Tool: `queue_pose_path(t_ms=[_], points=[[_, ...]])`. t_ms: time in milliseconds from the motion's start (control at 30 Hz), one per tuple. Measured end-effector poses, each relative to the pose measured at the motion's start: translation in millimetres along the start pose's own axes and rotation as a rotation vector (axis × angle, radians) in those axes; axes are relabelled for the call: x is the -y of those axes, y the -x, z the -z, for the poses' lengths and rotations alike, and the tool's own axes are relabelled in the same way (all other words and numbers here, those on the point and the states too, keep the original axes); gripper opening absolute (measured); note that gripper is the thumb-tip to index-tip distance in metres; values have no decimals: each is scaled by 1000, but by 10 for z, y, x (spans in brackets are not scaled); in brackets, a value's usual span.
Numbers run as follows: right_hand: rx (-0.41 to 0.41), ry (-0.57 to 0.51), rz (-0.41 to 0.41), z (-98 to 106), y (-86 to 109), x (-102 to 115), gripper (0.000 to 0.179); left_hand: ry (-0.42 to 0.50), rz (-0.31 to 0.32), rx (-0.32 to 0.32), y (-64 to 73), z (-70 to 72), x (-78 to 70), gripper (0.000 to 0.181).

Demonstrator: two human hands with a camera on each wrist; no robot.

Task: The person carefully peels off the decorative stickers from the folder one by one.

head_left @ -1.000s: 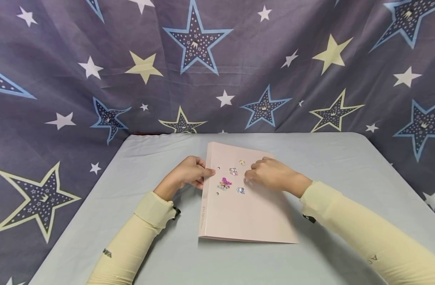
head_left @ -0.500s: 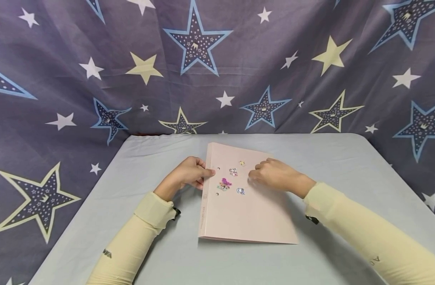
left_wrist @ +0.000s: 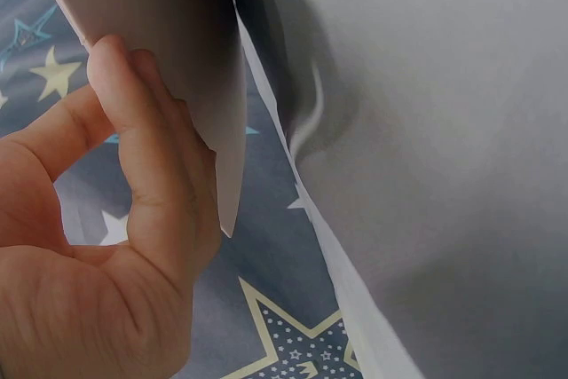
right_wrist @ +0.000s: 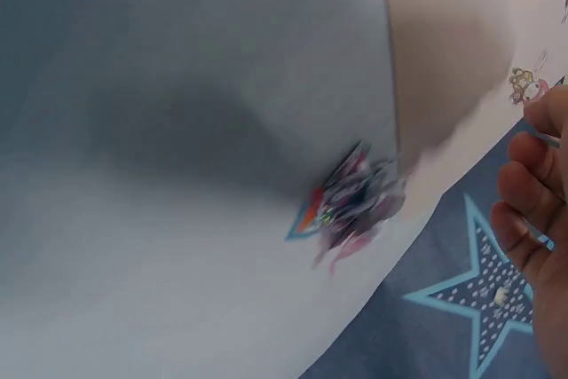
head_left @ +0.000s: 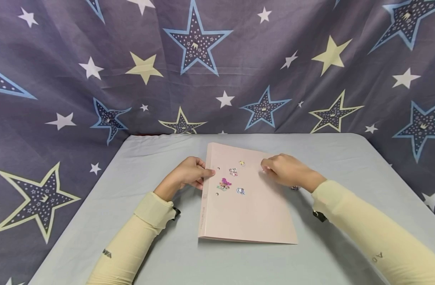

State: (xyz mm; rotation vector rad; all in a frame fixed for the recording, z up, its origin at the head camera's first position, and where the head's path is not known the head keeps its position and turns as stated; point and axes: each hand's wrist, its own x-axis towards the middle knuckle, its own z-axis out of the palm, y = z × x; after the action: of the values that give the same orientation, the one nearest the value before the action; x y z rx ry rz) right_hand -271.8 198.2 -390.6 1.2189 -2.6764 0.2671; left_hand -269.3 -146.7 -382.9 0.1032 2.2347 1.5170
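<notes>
A pale pink file folder (head_left: 253,213) lies across the middle of the table, its spine on the left. My left hand (head_left: 190,172) grips the spine edge, thumb on top and fingers beneath; the left wrist view shows the fingers (left_wrist: 151,148) against the folder's edge. On the cover sit several shiny stickers, among them a magenta one (head_left: 226,183), a blue one (head_left: 240,190) and a yellow one (head_left: 242,162). My right hand (head_left: 288,171) hovers by the folder's right edge with loosely curled fingers (right_wrist: 528,188). I see nothing held; its thumb is hidden.
A small pile of glittery stickers (right_wrist: 355,201) lies on the pale tablecloth (right_wrist: 160,290) just right of the folder, partly hidden under my right hand in the head view. A star-patterned curtain (head_left: 217,79) surrounds the table's back and sides.
My right hand has moved right, away from the stickers on the cover to the folder's right edge, uncovering part of the sticker pile. The left hand and folder stay in place.
</notes>
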Motion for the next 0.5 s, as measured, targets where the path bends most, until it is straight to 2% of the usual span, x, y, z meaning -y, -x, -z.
queue_pose_path(t_ms=[267,500], points=[[66,-67,-208,58,102,-203,3,9,9,-3,-2,1,4,29],[155,-128,-376,97,143,-366,12,14,9,0,-8,5,2,30]])
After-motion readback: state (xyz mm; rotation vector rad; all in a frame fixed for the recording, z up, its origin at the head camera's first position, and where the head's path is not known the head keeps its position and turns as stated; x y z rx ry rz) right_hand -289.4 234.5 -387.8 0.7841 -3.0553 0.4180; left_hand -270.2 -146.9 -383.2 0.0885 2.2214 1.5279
